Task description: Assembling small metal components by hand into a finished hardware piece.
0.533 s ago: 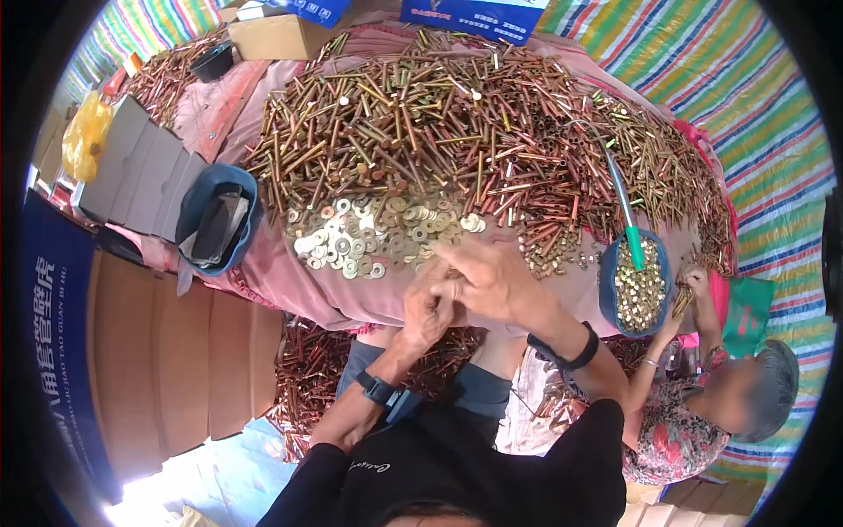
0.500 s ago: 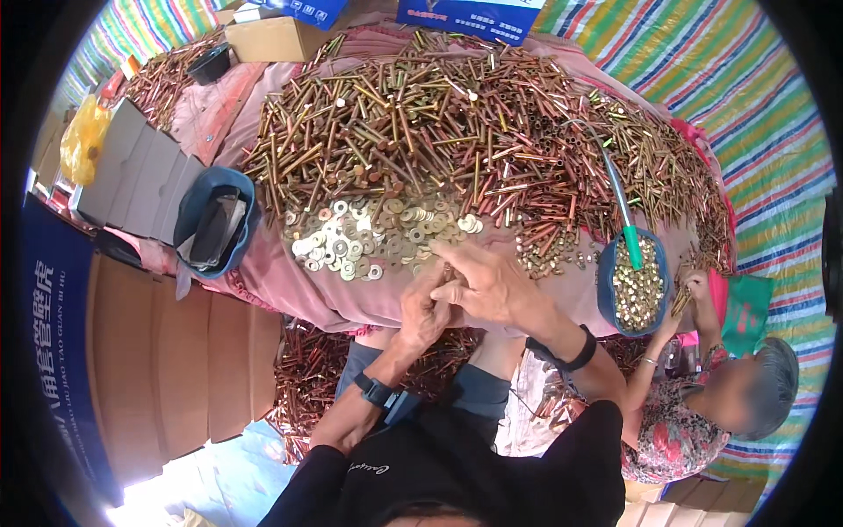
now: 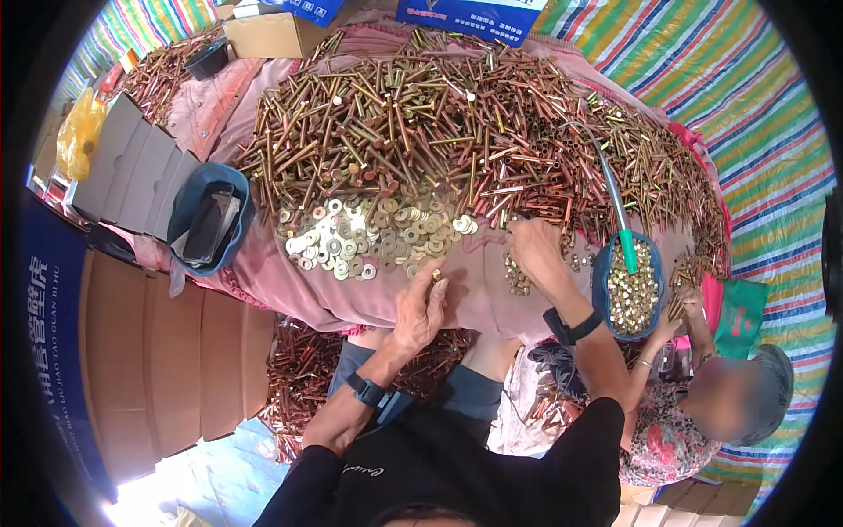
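My left hand (image 3: 416,312) is held above the pink cloth, near its front edge. Its fingers are closed on a small brass-coloured nut (image 3: 436,275), which shows at the fingertips. Just beyond it spreads a heap of flat round washers (image 3: 338,241). My right hand (image 3: 534,246) has its fingers down at the front edge of the metal sleeves (image 3: 562,149), and the fingertips are partly hidden, so any grip there does not show. Beside it lie small loose nuts (image 3: 516,279). A large pile of long bolts (image 3: 378,123) covers the far side.
To the right, a blue tub (image 3: 601,294) holds many nuts and a green-handled tool (image 3: 627,250). Another blue tub (image 3: 241,233) with dark packets stands left, near cardboard cartons (image 3: 184,351). At the right, a co-worker's hands (image 3: 680,316) hold bolts.
My hands were together in front of the washers. They are now apart: the right has moved right to the sleeves, while the left stays near its place with the nut showing.
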Demonstrator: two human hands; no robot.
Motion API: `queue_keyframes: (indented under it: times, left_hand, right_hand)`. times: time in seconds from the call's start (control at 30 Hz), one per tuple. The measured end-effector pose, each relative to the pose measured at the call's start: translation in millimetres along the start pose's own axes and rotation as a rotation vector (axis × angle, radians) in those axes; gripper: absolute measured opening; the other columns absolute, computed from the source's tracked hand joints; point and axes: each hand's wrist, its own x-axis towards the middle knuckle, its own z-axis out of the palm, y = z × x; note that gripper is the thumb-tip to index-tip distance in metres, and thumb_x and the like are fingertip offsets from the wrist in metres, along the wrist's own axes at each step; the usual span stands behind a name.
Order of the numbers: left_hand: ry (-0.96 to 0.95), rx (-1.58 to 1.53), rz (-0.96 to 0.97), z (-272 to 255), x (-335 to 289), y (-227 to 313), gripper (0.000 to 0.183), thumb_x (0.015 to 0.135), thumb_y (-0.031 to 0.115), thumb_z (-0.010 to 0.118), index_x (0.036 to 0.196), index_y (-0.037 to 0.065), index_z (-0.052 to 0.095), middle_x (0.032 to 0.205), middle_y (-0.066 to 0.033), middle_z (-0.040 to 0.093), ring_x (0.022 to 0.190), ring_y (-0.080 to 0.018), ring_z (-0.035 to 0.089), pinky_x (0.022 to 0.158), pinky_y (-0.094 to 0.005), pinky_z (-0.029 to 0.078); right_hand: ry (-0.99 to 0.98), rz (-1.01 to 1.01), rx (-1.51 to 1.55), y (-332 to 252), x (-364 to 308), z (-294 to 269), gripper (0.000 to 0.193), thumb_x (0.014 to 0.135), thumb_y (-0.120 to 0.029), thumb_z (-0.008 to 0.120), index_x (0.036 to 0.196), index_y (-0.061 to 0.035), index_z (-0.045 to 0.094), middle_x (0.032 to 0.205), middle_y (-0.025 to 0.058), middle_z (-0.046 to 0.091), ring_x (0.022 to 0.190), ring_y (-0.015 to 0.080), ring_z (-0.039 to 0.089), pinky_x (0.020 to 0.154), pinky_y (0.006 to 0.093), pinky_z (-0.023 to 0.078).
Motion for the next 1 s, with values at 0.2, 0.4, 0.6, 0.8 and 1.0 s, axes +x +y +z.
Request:
queue_keyframes:
  times: [0.2,0.4,0.6,0.8,1.0]
  left_hand:
    - [0.019,0.009,-0.010,4,-1,-1,0.036,0.105,0.008,0.058,0.140,0.004,0.057,0.079,-0.0037,0.063,0.061,-0.0098,0.059,0.058,-0.0267,0.051]
    - [0.022,0.013,0.032,2,1,-7,0.034,0.104,0.009,0.060,0.138,0.004,0.059,0.083,-0.0045,0.067,0.061,-0.0102,0.060,0.058,-0.0269,0.051]
    - [0.030,0.008,-0.025,4,0,-5,0.035,0.099,0.006,0.066,0.134,0.004,0.061,0.085,-0.0137,0.067,0.067,-0.0246,0.064,0.062,-0.0349,0.052]
    - [0.013,0.021,-0.028,4,1,1,0.034,0.099,0.006,0.067,0.133,0.003,0.062,0.097,-0.0174,0.071,0.079,-0.0308,0.071,0.070,-0.0375,0.057]
    - [0.007,0.007,-0.083,4,2,4,0.032,0.098,0.007,0.067,0.129,0.002,0.063,0.112,-0.0209,0.072,0.098,-0.0364,0.073,0.083,-0.0399,0.059]
  right_hand:
    - [0.124,-0.148,-0.035,-3,1,-13,0.015,0.086,-0.012,0.065,0.079,0.0008,0.065,0.080,0.0222,0.068,0.080,0.0407,0.069,0.068,0.0508,0.053]
    - [0.177,-0.081,0.177,8,-14,-26,0.020,0.095,-0.018,0.063,0.097,-0.0012,0.073,0.091,0.0192,0.070,0.085,0.0405,0.068,0.075,0.0480,0.053]
    - [0.042,-0.125,0.028,3,-8,-27,0.015,0.090,-0.011,0.065,0.097,-0.0018,0.074,0.088,0.0201,0.068,0.084,0.0395,0.067,0.073,0.0492,0.051]
    - [0.020,-0.351,-0.179,14,9,-21,0.014,0.086,-0.011,0.067,0.095,-0.0032,0.074,0.085,0.0192,0.068,0.073,0.0406,0.066,0.066,0.0500,0.051]
    - [-0.116,-0.055,0.798,3,-8,-15,0.012,0.090,-0.004,0.068,0.101,0.0005,0.066,0.083,0.0145,0.070,0.069,0.0200,0.067,0.060,0.0328,0.051]
